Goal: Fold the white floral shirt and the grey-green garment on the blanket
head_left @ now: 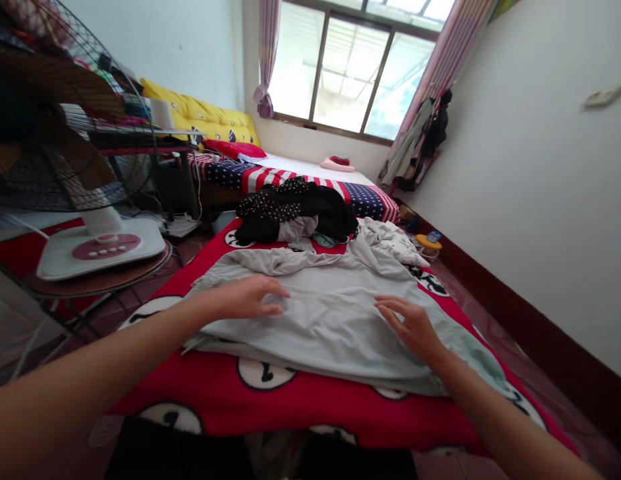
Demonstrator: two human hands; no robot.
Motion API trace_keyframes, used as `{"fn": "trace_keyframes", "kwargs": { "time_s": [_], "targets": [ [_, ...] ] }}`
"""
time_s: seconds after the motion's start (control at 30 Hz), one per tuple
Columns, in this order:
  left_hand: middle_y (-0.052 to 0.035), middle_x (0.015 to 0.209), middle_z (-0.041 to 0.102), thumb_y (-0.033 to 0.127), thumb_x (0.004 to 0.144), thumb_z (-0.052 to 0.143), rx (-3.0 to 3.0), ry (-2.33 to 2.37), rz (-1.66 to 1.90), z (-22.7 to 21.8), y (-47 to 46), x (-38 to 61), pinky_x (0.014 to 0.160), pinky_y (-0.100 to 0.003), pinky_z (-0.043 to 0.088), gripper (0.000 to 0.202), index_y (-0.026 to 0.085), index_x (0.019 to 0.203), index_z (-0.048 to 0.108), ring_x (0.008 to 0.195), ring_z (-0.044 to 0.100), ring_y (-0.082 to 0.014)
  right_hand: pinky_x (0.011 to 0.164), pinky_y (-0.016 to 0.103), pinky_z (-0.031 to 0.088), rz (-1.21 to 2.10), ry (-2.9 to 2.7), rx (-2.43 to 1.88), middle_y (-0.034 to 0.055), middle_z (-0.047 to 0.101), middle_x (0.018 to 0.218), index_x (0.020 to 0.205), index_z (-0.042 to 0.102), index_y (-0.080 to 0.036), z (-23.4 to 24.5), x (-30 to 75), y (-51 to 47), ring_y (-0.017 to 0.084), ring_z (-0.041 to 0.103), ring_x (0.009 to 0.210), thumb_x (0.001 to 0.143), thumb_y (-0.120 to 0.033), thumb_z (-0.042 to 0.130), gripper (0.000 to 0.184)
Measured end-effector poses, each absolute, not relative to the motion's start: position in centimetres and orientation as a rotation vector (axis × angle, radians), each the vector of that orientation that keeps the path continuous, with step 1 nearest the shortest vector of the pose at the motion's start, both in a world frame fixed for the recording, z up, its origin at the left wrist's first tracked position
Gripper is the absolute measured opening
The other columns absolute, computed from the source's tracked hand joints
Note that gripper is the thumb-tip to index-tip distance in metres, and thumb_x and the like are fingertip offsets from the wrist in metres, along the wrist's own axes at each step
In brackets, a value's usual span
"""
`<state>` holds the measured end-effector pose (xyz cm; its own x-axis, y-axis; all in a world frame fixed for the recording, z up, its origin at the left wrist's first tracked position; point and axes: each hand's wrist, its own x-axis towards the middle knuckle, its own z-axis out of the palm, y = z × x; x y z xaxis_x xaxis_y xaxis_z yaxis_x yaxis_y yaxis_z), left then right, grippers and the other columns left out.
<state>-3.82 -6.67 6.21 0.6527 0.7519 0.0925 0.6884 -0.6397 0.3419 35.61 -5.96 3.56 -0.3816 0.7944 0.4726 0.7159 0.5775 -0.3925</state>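
Note:
A pale grey-green garment, perhaps a shirt, lies spread out and slightly wrinkled on a red cloth with white circles. Over its left part is my left hand, fingers apart and holding nothing. My right hand hovers at or just above the right part, its fingers also apart and empty. I cannot tell whether either hand touches the fabric. The garment's far edge is bunched in folds.
Beyond the garment sit a pile of dark clothes and a white patterned cloth. An electric fan stands on a round stool at left. Behind is a bed with a star-and-stripe cover; a wall bounds the right.

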Motion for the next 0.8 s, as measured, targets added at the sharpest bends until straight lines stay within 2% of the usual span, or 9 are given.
{"fn": "trace_keyframes", "kwargs": {
  "time_s": [0.1, 0.23, 0.37, 0.43, 0.5, 0.6, 0.67, 0.8],
  "targets": [
    [-0.0101, 0.125, 0.064, 0.033, 0.084, 0.062, 2.612, 1.161, 0.492, 3.8, -2.8, -0.9, 0.099, -0.032, 0.044, 0.039, 0.020, 0.121, 0.065, 0.113, 0.060, -0.0239, 0.087, 0.039, 0.054, 0.146, -2.081, -1.134, 0.0075, 0.073, 0.103, 0.089, 0.073, -0.022, 4.7, 33.6, -1.1, 0.023, 0.068, 0.097, 0.086, -0.036, 0.056, 0.022],
    [-0.0130, 0.132, 0.058, 0.032, 0.086, 0.059, 2.520, 1.314, 0.664, 0.4, 0.3, 0.3, 0.103, -0.038, 0.043, 0.038, 0.018, 0.120, 0.065, 0.120, 0.056, -0.0262, 0.076, 0.036, 0.057, 0.150, -1.947, -1.213, 0.0094, 0.073, 0.101, 0.085, 0.074, -0.020, 7.0, 33.3, 5.2, 0.024, 0.068, 0.094, 0.078, -0.036, 0.059, 0.023],
    [-0.0104, 0.135, 0.056, 0.031, 0.092, 0.049, 2.473, 1.347, 0.834, -1.6, 0.8, 0.1, 0.107, -0.039, 0.040, 0.035, 0.021, 0.121, 0.066, 0.125, 0.051, -0.0246, 0.086, 0.040, 0.053, 0.079, -1.779, -1.402, 0.0066, 0.074, 0.091, 0.076, 0.073, -0.020, 8.8, 34.9, 11.2, 0.023, 0.067, 0.083, 0.068, -0.029, 0.063, 0.015],
    [-0.0093, 0.135, 0.057, 0.030, 0.092, 0.049, 2.458, 1.345, 0.866, -1.8, 0.6, 0.1, 0.107, -0.040, 0.040, 0.034, 0.022, 0.120, 0.066, 0.126, 0.051, -0.0245, 0.086, 0.041, 0.052, 0.189, -1.579, -1.517, 0.0056, 0.073, 0.080, 0.071, 0.072, -0.019, 9.3, 35.6, 14.1, 0.023, 0.067, 0.079, 0.061, -0.024, 0.067, 0.011],
    [-0.0089, 0.135, 0.057, 0.030, 0.092, 0.050, 2.434, 1.340, 0.872, -1.7, 0.3, 0.1, 0.107, -0.040, 0.040, 0.033, 0.022, 0.119, 0.067, 0.126, 0.051, -0.0249, 0.080, 0.039, 0.054, 0.331, -1.385, -1.577, 0.0048, 0.070, 0.069, 0.068, 0.070, -0.016, 9.4, 35.8, 16.8, 0.022, 0.066, 0.074, 0.057, -0.020, 0.070, 0.012],
    [-0.0080, 0.136, 0.056, 0.029, 0.091, 0.051, 2.394, 1.355, 0.877, -1.3, 0.1, 0.2, 0.107, -0.042, 0.041, 0.032, 0.023, 0.118, 0.067, 0.127, 0.049, -0.0260, 0.070, 0.036, 0.056, 0.450, -1.237, -1.587, 0.0033, 0.063, 0.059, 0.067, 0.064, -0.013, 9.2, 35.3, 20.6, 0.020, 0.066, 0.066, 0.058, -0.014, 0.069, 0.010],
    [-0.0070, 0.136, 0.056, 0.028, 0.090, 0.053, 2.368, 1.364, 0.887, -1.2, 0.0, 0.3, 0.107, -0.043, 0.040, 0.031, 0.025, 0.118, 0.067, 0.127, 0.049, -0.0264, 0.068, 0.034, 0.057, 0.516, -1.151, -1.574, 0.0026, 0.061, 0.061, 0.070, 0.059, -0.014, 8.9, 34.6, 22.7, 0.019, 0.066, 0.067, 0.059, -0.010, 0.068, 0.014],
    [-0.0056, 0.137, 0.056, 0.027, 0.089, 0.054, 2.324, 1.377, 0.897, -1.0, -0.2, 0.4, 0.109, -0.043, 0.039, 0.031, 0.026, 0.118, 0.066, 0.127, 0.048, -0.0258, 0.067, 0.031, 0.058, 0.635, -1.014, -1.554, 0.0020, 0.063, 0.075, 0.084, 0.050, -0.018, 7.7, 33.5, 25.7, 0.017, 0.067, 0.071, 0.060, -0.004, 0.068, 0.033]
  ]
}}
